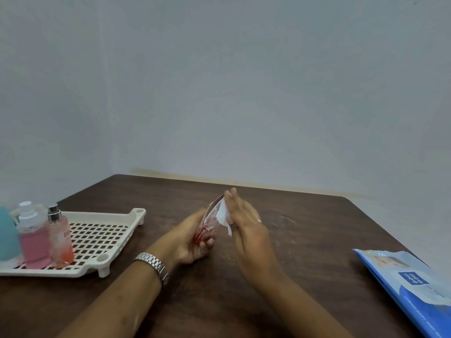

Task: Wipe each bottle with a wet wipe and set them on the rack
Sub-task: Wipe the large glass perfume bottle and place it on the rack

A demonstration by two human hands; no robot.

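Note:
My left hand point(192, 240) grips a clear bottle with a red cap end point(207, 223), held tilted above the middle of the table. My right hand point(246, 223) presses a white wet wipe point(223, 215) against the bottle's side with nearly straight fingers. A cream perforated rack point(97, 240) stands at the left. On its near left part stand a pink spray bottle with a white cap point(33, 242) and a slimmer peach bottle with a silver sprayer point(59, 237), both upright. A teal object point(7, 235) is cut off by the left edge.
A blue pack of wet wipes point(412, 286) lies at the table's right front. The dark wooden table point(305, 228) meets a plain grey wall at its far edge. I wear a metal watch point(153, 264) on my left wrist.

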